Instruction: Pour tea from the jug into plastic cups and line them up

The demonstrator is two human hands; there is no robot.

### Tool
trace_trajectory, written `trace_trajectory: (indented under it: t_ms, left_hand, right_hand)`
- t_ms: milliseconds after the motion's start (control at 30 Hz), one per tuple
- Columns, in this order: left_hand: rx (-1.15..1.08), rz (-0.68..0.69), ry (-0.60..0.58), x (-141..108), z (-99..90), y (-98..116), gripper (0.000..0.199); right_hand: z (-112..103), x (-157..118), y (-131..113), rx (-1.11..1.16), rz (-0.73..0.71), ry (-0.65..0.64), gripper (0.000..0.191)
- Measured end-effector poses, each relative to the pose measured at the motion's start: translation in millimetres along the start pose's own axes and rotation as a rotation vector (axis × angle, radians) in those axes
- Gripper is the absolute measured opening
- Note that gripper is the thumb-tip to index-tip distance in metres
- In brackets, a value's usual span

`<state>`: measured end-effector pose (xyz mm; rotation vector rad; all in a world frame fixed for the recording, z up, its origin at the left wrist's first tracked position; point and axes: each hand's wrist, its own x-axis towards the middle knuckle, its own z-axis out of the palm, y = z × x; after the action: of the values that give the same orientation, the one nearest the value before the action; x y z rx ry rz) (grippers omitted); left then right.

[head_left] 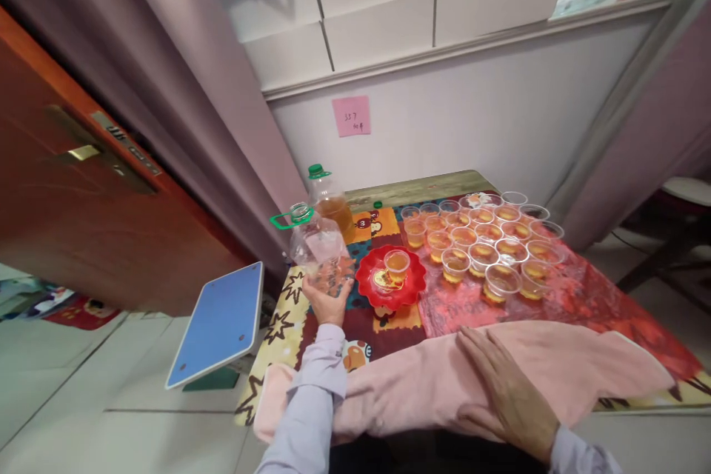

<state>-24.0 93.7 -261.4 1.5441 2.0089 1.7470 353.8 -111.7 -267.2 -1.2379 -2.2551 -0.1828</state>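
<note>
My left hand (327,302) is wrapped round the lower part of a clear plastic jug (319,246), which has a green handle ring and no cap. My right hand (503,385) lies flat, fingers stretched, on a pink towel (411,389) along the table's front edge. Right of the jug, a red scalloped dish (365,278) holds one clear cup (397,264) with amber liquid. Farther right stand several clear cups (483,258) in rows, with amber liquid in them.
Behind the held jug stands a green-capped jug (336,215) of amber liquid. A loose green cap (378,204) lies near the table's back edge. A blue board (219,322) is left of the table, near a wooden door (83,222). A wall bounds the back.
</note>
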Motion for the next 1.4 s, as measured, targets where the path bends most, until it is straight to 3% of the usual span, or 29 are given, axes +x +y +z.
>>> trace_trajectory:
  t_ms: [300, 500, 567, 700, 800, 900, 1033, 1100, 1200, 1300, 1400]
  left_hand:
    - [0.027, -0.089, -0.001, 1.7, -4.9, 5.2, 0.124]
    - [-0.1, -0.142, -0.018, 6.3, -4.1, 8.1, 0.13]
    - [-0.172, -0.172, -0.01, 4.6, -11.3, 9.2, 0.122]
    - [-0.185, -0.19, 0.073, -13.9, -45.2, 23.4, 0.074]
    - [-0.12, -0.114, 0.102, -30.2, -71.2, 58.9, 0.05]
    - [-0.1, 0.166, -0.013, -29.4, -81.3, 117.1, 0.035]
    - [-0.226, 0.373, -0.209, -1.2, -77.5, 201.1, 0.016]
    - [-0.323, 0.353, -0.313, 14.7, -75.1, 234.4, 0.025]
    - [-0.412, 0.208, -0.484, 31.2, -71.7, 268.3, 0.057]
    - [-0.439, 0.109, -0.63, 37.5, -63.6, 283.7, 0.08]
    - [-0.394, 0.05, -0.685, 36.2, -50.0, 284.3, 0.087]
  right_hand:
    - [2.8, 1.7, 0.6, 0.028, -0.039, -0.027, 0.11]
    - [4.4, 3.3, 3.9, 0.053, -0.04, -0.04, 0.101]
    - [0.2, 4.1, 4.5, 0.088, -0.018, -0.056, 0.094]
    - [-17.4, 16.9, 2.7, 0.243, 0.113, -0.009, 0.054]
    - [-37.2, 52.0, -4.0, 0.442, 0.319, 0.104, 0.031]
    - [-57.5, 115.1, -15.1, 0.698, 0.497, 0.213, 0.022]
    - [-80.6, 210.8, -29.1, 1.029, 0.557, 0.279, 0.044]
    - [-91.1, 247.8, -32.7, 1.118, 0.581, 0.292, 0.06]
    - [-104.4, 282.5, -33.1, 1.202, 0.617, 0.264, 0.077]
    - [-109.7, 296.3, -30.1, 1.178, 0.633, 0.26, 0.084]
    - [-104.2, 296.7, -26.2, 1.054, 0.631, 0.294, 0.087]
